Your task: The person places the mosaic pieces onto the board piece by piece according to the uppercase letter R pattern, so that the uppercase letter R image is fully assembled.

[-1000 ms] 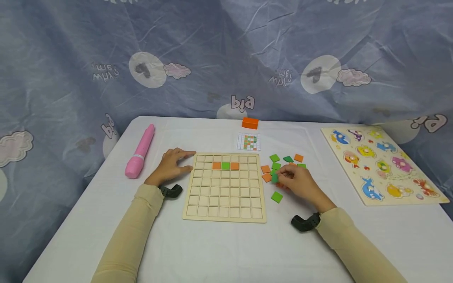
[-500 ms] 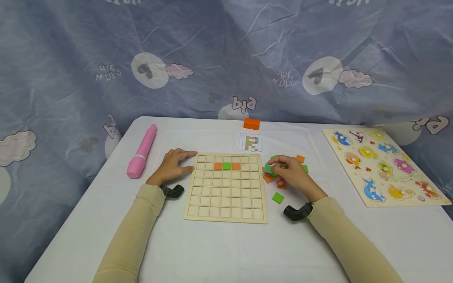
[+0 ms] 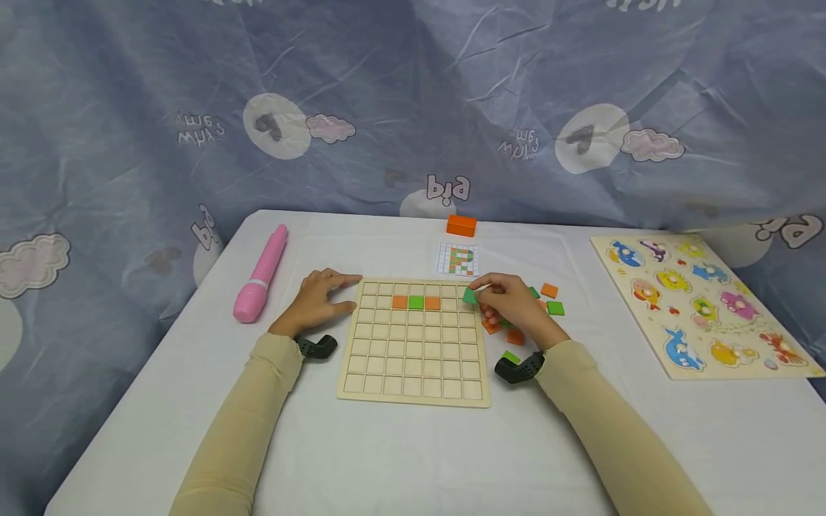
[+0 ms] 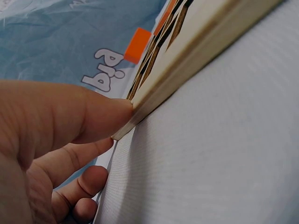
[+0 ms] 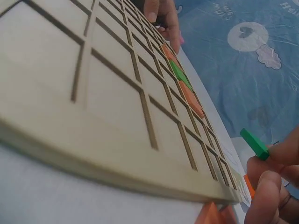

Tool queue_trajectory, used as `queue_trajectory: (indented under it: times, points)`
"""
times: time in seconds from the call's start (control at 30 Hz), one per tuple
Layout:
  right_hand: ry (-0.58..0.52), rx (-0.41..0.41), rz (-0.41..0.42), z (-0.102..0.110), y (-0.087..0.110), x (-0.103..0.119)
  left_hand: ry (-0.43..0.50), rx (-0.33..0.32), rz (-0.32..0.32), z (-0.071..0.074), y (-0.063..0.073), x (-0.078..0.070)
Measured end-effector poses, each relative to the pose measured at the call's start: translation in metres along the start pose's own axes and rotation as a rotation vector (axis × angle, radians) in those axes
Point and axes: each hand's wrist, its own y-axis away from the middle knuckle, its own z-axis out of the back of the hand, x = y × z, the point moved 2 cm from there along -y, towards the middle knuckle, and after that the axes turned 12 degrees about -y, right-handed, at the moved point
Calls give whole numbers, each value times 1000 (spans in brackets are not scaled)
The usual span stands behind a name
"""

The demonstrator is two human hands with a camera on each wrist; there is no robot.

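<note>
A wooden grid board lies on the table, with two orange tiles and a green tile in a row near its far side. My left hand touches the board's left edge, thumb and forefinger spread; the left wrist view shows the thumb against the rim. Between thumb and forefinger my right hand pinches a green tile, held over the board's far right corner area. Loose orange and green tiles lie right of the board, partly hidden under the right hand.
A small card with a coloured grid pattern lies beyond the board, an orange block behind it. At the left is a pink microphone-shaped object. An animal peg puzzle lies at the right.
My right hand has carried the green tile leftward and away from me, from the loose tiles to the board's right edge. The left hand stays at the board's left edge.
</note>
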Motion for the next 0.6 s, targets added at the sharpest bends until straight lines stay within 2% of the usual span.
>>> queue_trajectory:
  times: [0.4,0.6]
  points:
    - [62,51,-35,-14,-16,5,0,-1,0,0,-1,1]
    - [147,66,-32,-23,-21,8,-7,4,1,-1,-1,2]
